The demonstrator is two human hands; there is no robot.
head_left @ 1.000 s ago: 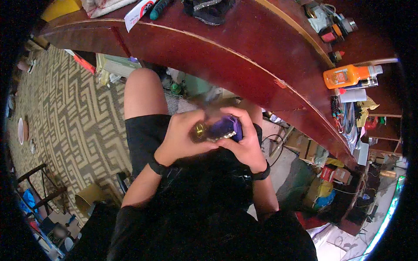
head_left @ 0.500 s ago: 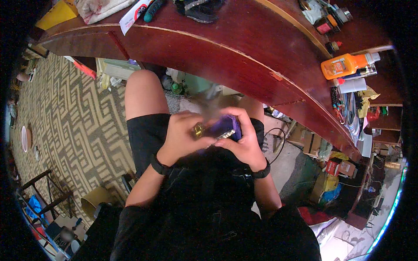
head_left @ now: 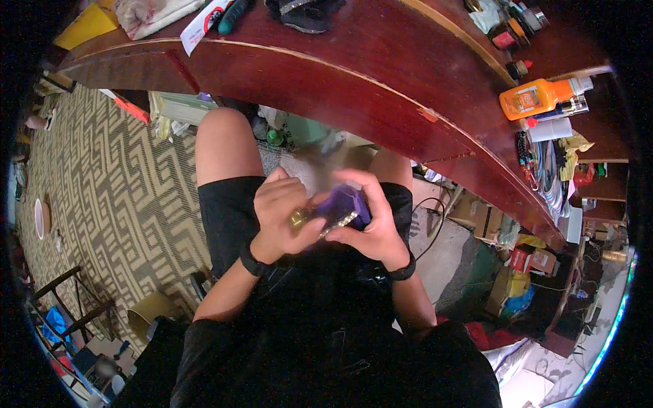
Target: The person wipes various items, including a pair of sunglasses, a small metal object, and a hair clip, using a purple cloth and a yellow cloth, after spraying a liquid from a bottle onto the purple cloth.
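In front of my lap, both hands are closed around a small purple item (head_left: 345, 202) with a row of pale, shiny beads along its near edge; its exact kind I cannot make out. My right hand (head_left: 383, 234) grips it from the right, fingers curved over the far side and thumb at the beaded edge. My left hand (head_left: 277, 221) is on its left side, with the thumb by the beads. A gold-coloured piece (head_left: 297, 218) shows between the left thumb and fingers; whether it is joined to the purple item is hidden.
A dark red wooden desk (head_left: 381, 51) curves ahead, bearing a white towel (head_left: 153, 15), a green-handled tool (head_left: 232, 17) and a black sparkly item (head_left: 309, 13). An orange bottle (head_left: 534, 99) stands at right. A patterned carpet (head_left: 129, 197) lies left; cardboard boxes (head_left: 476, 217) sit lower right.
My left hand has shifted slightly left and turned, its fingers now more curled. The purple item has moved a little left and nearer, with the right hand still around it.
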